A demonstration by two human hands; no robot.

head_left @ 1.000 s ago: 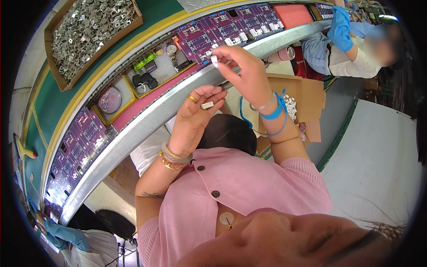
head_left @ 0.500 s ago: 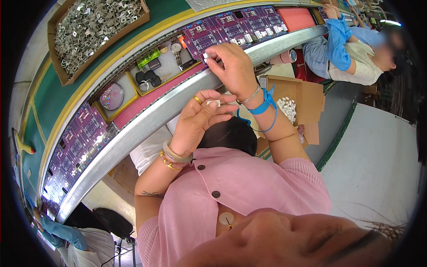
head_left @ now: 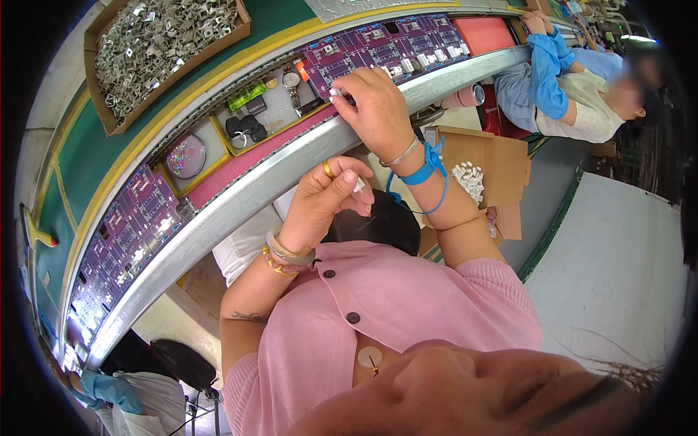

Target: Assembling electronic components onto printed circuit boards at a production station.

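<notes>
My right hand (head_left: pixel 376 110), a blue strap round its wrist, pinches a small white plastic connector (head_left: pixel 334 92) between thumb and fingertips. It hovers over the metal rail, beside the near edge of a purple circuit board (head_left: pixel 349 54) that carries several white connectors (head_left: pixel 429 61). Below and to the left, my left hand (head_left: pixel 323 195) is curled, with a white plastic connector (head_left: pixel 358 186) by the thumb tip. Its fingers partly hide whatever else lies in the palm.
A long metal rail (head_left: pixel 240 178) fronts the line. Behind it lie a divided tray (head_left: pixel 236 149) with a watch, and another purple board (head_left: pixel 134 236). A carton (head_left: pixel 109 120) of metal clips stands far left. White pieces (head_left: pixel 467 180) fill a cardboard box (head_left: pixel 505 156). Co-workers sit at both ends.
My left fingers have curled inward round the white connector, which earlier lay across spread fingers. My right hand has shifted slightly left, still pinching its piece.
</notes>
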